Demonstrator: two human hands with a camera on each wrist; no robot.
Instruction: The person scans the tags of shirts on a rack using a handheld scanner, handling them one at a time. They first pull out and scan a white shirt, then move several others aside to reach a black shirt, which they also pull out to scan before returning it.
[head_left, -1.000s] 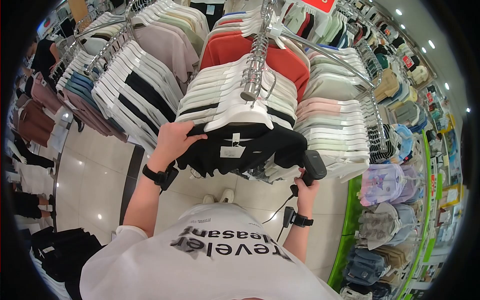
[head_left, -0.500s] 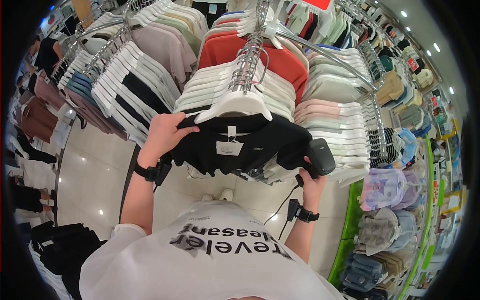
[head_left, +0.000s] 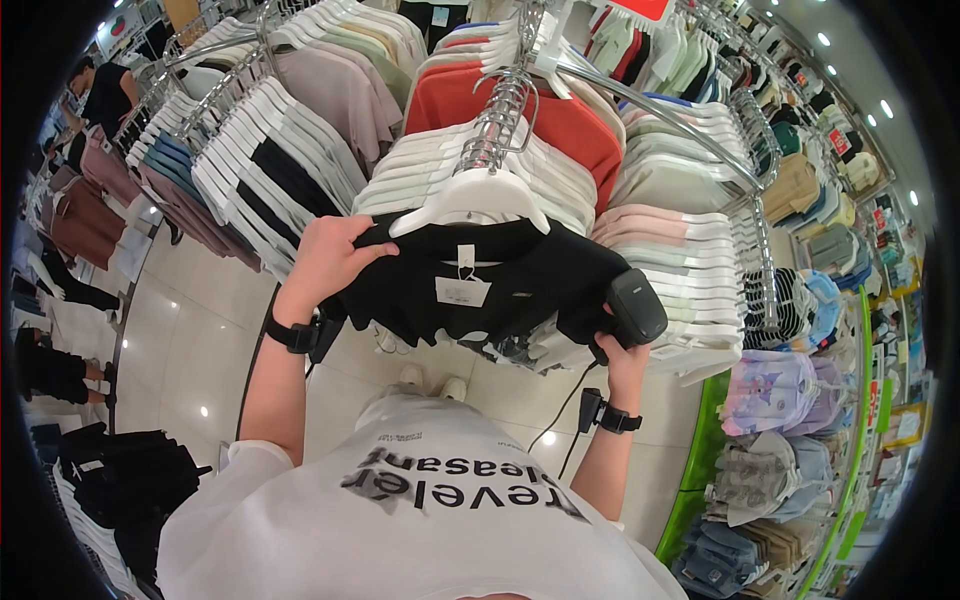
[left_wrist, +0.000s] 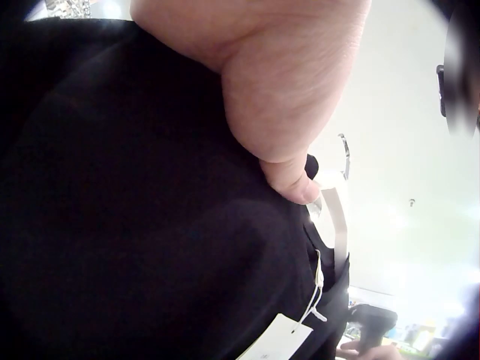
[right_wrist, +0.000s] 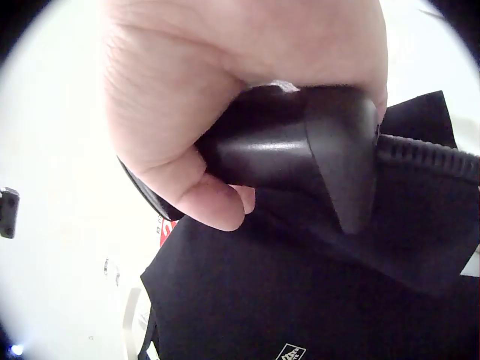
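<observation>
A black short-sleeved shirt [head_left: 560, 262] hangs on a white hanger [head_left: 480, 192] at the front of the rack, its chest turned toward me. My left hand [head_left: 328, 262] pinches the shirt's shoulder beside the hanger's end; in the left wrist view the thumb [left_wrist: 300, 187] lies on the cloth by the collar. A white price tag [head_left: 463, 291] dangles from the neckline. My right hand [head_left: 627, 368] grips a black handheld scanner [head_left: 637, 307] by its handle, close to the sleeve at the right. In the right wrist view the fingers curl round the dark handle [right_wrist: 270, 139].
Behind the black shirt, white shirts [head_left: 410, 185] and a red one [head_left: 570, 135] crowd the metal rail [head_left: 490, 135]. Pale and pink shirts [head_left: 670, 250] hang at right. A cable [head_left: 572, 410] trails from the scanner. Left stands another rack with striped shirts [head_left: 270, 190].
The black shirt has swung to face me more fully, its hanger shifting up in the head view. My left hand moved slightly left with the shoulder; the scanner hand shifted slightly right.
</observation>
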